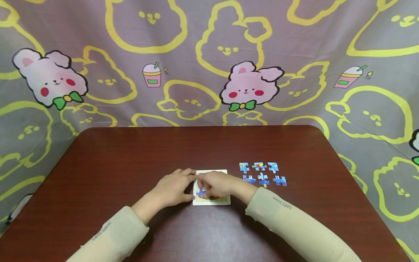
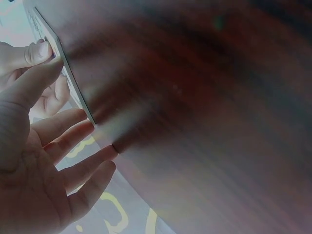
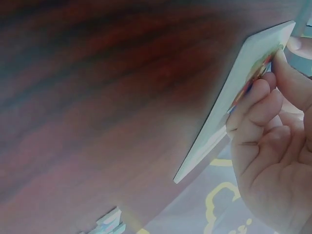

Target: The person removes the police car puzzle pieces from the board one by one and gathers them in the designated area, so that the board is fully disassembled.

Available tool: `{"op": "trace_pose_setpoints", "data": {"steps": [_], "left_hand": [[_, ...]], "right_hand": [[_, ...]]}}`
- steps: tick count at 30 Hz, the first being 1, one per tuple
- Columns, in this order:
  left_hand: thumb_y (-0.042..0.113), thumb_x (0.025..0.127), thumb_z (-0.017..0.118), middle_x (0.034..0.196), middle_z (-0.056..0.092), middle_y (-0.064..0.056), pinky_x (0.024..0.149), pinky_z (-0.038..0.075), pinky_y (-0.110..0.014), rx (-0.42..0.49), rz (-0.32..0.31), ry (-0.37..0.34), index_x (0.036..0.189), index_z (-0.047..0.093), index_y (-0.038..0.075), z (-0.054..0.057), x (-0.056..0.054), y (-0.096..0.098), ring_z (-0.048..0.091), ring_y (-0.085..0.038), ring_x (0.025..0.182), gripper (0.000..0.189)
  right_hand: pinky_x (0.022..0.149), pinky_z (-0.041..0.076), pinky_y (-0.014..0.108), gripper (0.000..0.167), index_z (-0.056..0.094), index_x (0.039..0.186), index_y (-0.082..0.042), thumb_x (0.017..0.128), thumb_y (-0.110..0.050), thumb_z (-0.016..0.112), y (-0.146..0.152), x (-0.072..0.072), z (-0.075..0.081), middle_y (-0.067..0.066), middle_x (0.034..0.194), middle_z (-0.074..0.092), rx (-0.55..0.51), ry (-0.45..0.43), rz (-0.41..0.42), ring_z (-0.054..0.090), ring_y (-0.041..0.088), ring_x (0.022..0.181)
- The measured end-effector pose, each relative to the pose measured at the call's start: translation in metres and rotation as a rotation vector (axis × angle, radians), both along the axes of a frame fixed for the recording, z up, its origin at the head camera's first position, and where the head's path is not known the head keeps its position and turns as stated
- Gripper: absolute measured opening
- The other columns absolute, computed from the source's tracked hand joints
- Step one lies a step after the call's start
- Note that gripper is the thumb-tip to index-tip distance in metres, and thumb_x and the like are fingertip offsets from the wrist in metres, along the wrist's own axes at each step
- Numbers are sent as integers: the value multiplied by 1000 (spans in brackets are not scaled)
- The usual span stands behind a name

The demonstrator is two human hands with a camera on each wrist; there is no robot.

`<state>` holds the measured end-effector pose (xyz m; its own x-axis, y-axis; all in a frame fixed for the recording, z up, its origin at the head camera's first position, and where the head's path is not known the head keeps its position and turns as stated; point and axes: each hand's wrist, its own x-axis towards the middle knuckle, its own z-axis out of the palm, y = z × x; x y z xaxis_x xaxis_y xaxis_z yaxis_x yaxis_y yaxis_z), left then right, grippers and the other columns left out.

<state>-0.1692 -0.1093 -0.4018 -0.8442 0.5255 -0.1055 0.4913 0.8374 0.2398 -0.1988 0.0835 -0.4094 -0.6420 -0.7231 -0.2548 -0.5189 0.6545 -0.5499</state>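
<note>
A small jigsaw puzzle board (image 1: 214,203) with a white frame lies flat on the table. My left hand (image 1: 171,187) rests at the board's left edge, its fingers extended; the left wrist view shows the thumb (image 2: 46,73) touching that edge. Over the board is my right hand (image 1: 217,183), fingers curled, thumb and fingertips together at a blue puzzle piece (image 1: 200,193). That hand covers much of the picture area, where some red and yellow shows. In the right wrist view the fingertips meet right at the board's surface (image 3: 236,80), and most of the piece is hidden.
To the right of the board, several loose blue puzzle pieces (image 1: 259,166) lie in two rows, partly beside the right forearm. The dark red-brown table (image 1: 147,149) has rounded far corners. A curtain (image 1: 193,43) with cartoon animals hangs behind it and at both sides.
</note>
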Motion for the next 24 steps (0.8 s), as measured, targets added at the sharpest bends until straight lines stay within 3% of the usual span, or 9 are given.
{"op": "trace_pose_setpoints", "data": {"steps": [9,17,24], "left_hand": [[35,79,83,138,58,-2,86,55,-52,-4,1,1,132,65,13,0,-2,-2,55,-30,124,60],[36,80,82,139,58,-3,85,55,-52,-4,-5,-2,133,64,14,1,-1,-1,55,-30,124,60],[35,80,82,139,58,-2,85,55,-53,3,-6,-3,132,64,14,1,-1,-1,56,-30,123,59]], "right_hand": [[63,38,22,21,56,96,-11,87,-8,74,-1,-2,0,-6,65,47,-55,-45,15,46,6,61],[61,40,18,16,56,96,-9,90,-6,71,9,-6,-7,-6,68,51,-198,-136,10,47,3,61],[68,44,19,13,57,92,-7,90,-3,69,11,-7,-5,-4,76,57,-283,-170,9,52,4,71]]}}
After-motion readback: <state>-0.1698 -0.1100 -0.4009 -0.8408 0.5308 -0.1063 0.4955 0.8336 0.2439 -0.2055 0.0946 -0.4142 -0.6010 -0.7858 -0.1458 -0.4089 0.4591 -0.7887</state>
